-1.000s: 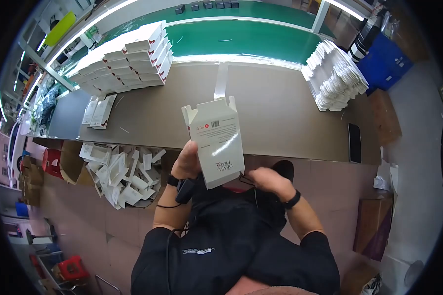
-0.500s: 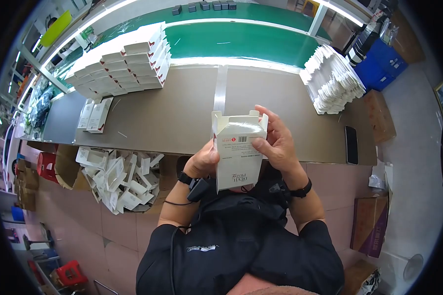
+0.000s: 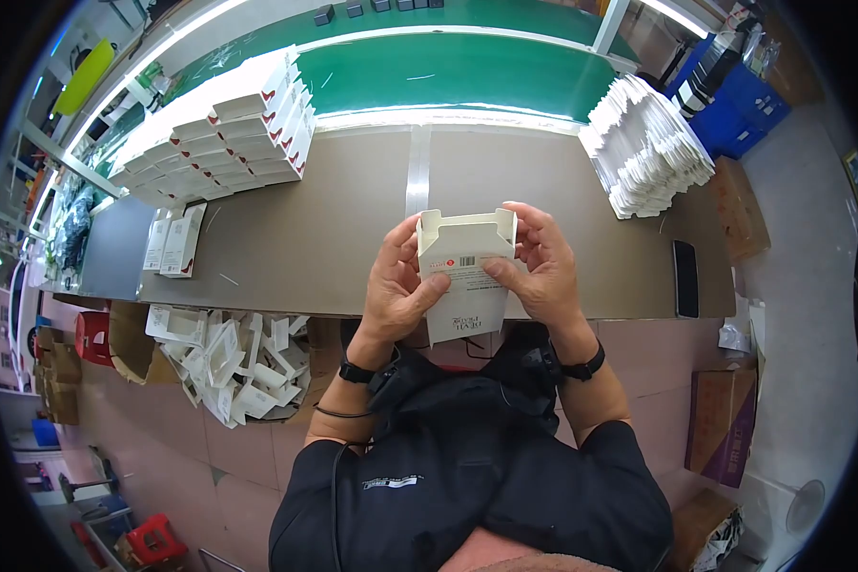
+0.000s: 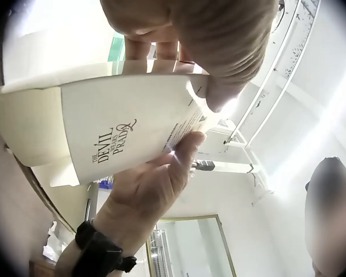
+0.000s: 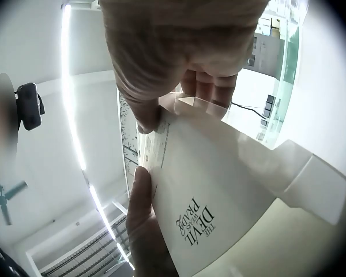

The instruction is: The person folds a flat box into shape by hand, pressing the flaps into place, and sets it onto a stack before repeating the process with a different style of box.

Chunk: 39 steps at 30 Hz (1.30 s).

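A white folding carton [image 3: 467,310] printed "The Devil Wears Prada" is held up in front of the body, over the table's front edge. Its top end gapes open with side flaps standing. At the other end loose flaps show in the left wrist view, where the carton [image 4: 127,115] lies tilted. My left hand [image 3: 396,286] grips the carton's left side, thumb on the printed face and fingers behind. On the opposite side my right hand [image 3: 548,272] pinches it the same way, its thumb near the barcode. The right wrist view shows the carton [image 5: 202,179] close up between both thumbs.
Stacked white boxes [image 3: 229,143] stand at the back left, with two more boxes [image 3: 181,243] before them. Flat cartons [image 3: 648,153] are piled at the right, near a phone [image 3: 684,278]. Below the table's left front, loose white cartons [image 3: 229,362] fill a cardboard box.
My right hand has come up from the lower right to the carton's right side. The left hand has shifted higher along its edge, and the carton has tipped so its open top shows.
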Each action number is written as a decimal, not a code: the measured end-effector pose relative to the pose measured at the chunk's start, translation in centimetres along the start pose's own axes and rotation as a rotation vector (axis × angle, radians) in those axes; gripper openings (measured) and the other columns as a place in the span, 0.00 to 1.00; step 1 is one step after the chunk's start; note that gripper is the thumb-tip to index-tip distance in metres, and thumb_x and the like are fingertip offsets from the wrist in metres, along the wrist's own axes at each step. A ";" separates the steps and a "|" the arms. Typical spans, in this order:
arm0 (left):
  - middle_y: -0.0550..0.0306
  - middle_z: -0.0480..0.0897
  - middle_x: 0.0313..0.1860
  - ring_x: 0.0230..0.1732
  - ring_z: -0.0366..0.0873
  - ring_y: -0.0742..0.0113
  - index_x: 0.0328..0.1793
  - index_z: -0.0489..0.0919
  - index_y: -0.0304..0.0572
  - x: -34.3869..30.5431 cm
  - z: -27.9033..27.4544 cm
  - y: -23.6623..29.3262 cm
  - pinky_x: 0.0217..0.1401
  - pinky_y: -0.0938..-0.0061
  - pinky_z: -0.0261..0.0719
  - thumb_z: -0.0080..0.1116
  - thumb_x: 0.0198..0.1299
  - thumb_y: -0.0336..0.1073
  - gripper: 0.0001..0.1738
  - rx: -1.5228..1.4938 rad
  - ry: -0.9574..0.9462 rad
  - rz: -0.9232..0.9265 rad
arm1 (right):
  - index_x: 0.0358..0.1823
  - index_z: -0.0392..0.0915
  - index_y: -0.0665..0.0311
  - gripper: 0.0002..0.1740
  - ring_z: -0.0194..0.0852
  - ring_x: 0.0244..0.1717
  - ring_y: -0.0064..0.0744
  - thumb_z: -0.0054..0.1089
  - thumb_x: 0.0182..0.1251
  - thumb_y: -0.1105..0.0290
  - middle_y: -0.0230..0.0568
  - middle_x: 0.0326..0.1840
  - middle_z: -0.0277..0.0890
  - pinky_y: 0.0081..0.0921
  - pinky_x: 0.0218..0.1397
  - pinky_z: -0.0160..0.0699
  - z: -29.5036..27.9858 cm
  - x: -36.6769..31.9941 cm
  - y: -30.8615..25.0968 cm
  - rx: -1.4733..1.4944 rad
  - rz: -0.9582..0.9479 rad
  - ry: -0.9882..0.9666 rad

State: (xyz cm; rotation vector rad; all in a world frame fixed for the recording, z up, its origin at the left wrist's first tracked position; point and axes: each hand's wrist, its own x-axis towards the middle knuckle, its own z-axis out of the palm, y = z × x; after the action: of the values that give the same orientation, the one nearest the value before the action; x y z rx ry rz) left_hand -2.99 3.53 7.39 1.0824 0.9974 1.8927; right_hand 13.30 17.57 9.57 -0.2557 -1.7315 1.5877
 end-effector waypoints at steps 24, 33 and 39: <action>0.43 0.73 0.70 0.70 0.74 0.59 0.58 0.62 0.51 0.4 -1.2 0.3 0.64 0.63 0.83 0.68 0.57 0.17 0.32 0.115 -0.161 -0.044 | 0.58 0.75 0.63 0.29 0.71 0.56 0.28 0.78 0.55 0.76 0.38 0.61 0.68 0.28 0.62 0.73 -1.2 1.0 -0.3 -0.021 0.026 -0.142; 0.45 0.72 0.71 0.71 0.73 0.61 0.57 0.63 0.50 0.4 -1.2 0.5 0.61 0.64 0.86 0.70 0.58 0.20 0.30 0.140 -0.170 -0.063 | 0.60 0.75 0.64 0.30 0.69 0.54 0.25 0.76 0.54 0.81 0.34 0.53 0.71 0.27 0.60 0.72 -1.7 1.0 -0.5 -0.077 -0.049 -0.195; 0.46 0.73 0.71 0.72 0.72 0.61 0.57 0.64 0.50 0.7 -1.1 0.3 0.62 0.65 0.86 0.70 0.59 0.21 0.29 0.140 -0.212 -0.113 | 0.63 0.75 0.66 0.31 0.72 0.53 0.26 0.74 0.56 0.84 0.34 0.50 0.74 0.28 0.60 0.74 -2.5 0.9 0.7 0.000 0.025 -0.238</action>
State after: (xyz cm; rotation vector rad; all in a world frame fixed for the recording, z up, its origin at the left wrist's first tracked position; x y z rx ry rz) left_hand -4.31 3.71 7.55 1.2514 1.0570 1.6008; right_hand 14.09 20.18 9.15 -0.0912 -1.9140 1.6917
